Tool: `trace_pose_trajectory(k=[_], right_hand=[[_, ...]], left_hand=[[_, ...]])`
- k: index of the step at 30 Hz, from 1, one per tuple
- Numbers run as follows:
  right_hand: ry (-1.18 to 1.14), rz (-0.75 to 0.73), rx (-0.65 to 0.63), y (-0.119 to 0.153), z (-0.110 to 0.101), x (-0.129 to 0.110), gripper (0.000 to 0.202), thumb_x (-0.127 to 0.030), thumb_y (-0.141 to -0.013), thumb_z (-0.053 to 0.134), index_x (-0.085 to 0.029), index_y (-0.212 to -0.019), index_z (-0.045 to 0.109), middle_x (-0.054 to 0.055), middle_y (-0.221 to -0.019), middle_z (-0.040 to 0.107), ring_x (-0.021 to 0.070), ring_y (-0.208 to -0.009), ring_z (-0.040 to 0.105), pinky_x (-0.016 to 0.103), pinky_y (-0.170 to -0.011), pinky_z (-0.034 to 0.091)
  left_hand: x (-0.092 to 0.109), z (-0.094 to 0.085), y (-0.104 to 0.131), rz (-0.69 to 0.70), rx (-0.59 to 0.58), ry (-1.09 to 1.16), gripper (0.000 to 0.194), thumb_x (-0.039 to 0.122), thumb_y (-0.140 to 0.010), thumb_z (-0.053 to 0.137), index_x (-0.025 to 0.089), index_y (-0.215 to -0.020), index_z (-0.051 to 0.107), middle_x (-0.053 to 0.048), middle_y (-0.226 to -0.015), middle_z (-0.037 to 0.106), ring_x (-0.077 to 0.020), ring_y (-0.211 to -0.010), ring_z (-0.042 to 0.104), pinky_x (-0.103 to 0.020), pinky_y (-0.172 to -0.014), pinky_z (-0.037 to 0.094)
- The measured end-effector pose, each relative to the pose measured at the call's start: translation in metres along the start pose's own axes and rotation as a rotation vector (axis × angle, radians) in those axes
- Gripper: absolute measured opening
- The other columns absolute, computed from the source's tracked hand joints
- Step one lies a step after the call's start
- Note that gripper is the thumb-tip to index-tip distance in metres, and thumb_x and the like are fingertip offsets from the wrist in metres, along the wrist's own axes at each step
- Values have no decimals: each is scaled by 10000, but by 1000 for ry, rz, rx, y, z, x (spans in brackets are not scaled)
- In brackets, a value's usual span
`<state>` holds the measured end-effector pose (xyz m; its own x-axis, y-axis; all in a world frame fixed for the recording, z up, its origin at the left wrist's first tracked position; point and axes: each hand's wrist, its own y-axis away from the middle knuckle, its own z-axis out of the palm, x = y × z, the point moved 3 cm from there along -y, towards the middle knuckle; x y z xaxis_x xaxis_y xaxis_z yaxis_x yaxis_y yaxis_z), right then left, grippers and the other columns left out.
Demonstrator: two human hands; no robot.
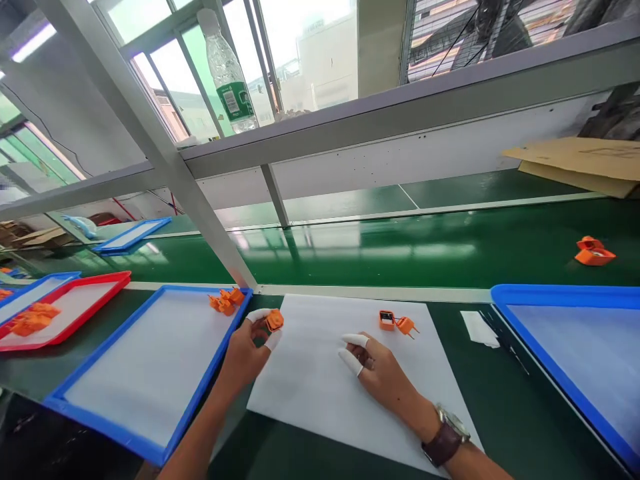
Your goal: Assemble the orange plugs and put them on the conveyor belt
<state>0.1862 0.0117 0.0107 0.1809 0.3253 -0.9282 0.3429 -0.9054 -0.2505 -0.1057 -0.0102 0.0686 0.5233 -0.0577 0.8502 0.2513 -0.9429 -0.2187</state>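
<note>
My left hand (249,353), white finger cots on thumb and index finger, pinches an orange plastic housing (275,320) over the left edge of a white paper sheet (310,380). Above the middle of the sheet is my right hand (373,367), its finger-cotted thumb and index finger slightly apart and nothing visible between them. Just beyond it on the paper lie an open orange housing (387,320) with a dark inside and an orange piece with two prongs (407,325), apparently joined by a thin wire.
A blue-rimmed tray (110,437) at left holds several orange parts (226,301); beside it stands a red tray (65,338). Another blue tray (565,293) is at right, near a white slip (479,329). Orange pieces (594,252) sit on the green surface behind. A metal post (200,227) slants down.
</note>
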Motion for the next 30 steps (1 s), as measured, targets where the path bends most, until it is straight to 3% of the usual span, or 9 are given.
trace_pose_trajectory(k=[2,4,6,8,13,18,30], right_hand=[[-94,42,30,-2,-4,-2,286,-389,-924,620,-213,-1149,637,43,-920,643,184,-776,594,332,-711,530],[-159,56,45,-5,-6,-3,319,-378,-895,654,-196,-1156,637,43,-934,650,177,-788,604,326,-723,534],[-170,63,53,-7,-8,-2,284,-343,-872,669,-187,-1109,660,34,-910,644,167,-765,599,312,-694,523],[-136,73,56,-8,-7,0,221,-303,-868,653,-188,-1054,683,24,-875,631,157,-737,585,300,-665,507],[-51,47,-14,-5,-4,0,226,-264,-888,619,-219,-1101,681,24,-899,633,150,-718,578,292,-649,491],[-27,39,-21,-2,-1,-4,231,-223,-906,579,-231,-1124,654,24,-932,648,156,-752,589,295,-676,504],[3,-28,-45,1,4,-2,272,-156,-936,536,-249,-1178,615,47,-1024,634,180,-838,595,325,-728,516]], left_hand=[[16,45,13,109,-147,-65,435,257,-744,756,264,-1170,668,-51,-1000,719,-178,-711,620,-343,-734,523],[22,79,22,203,-223,-107,416,222,-749,738,286,-1157,680,-33,-920,708,-172,-662,580,-332,-683,499],[20,101,26,268,-259,-125,413,185,-755,712,295,-1152,674,-25,-883,696,-179,-666,575,-323,-659,486],[14,111,27,317,-277,-141,405,158,-763,689,291,-1144,663,-28,-901,694,-182,-685,584,-318,-657,484],[7,112,29,381,-308,-129,371,143,-816,656,293,-1154,634,-52,-1101,693,-166,-725,605,-316,-691,514],[9,112,35,426,-339,-90,374,133,-849,644,294,-1186,624,-74,-1192,681,-202,-911,673,-319,-748,548],[9,116,40,576,-305,-96,350,75,-897,610,234,-1205,556,-72,-1141,666,-172,-933,675,-287,-721,593]])
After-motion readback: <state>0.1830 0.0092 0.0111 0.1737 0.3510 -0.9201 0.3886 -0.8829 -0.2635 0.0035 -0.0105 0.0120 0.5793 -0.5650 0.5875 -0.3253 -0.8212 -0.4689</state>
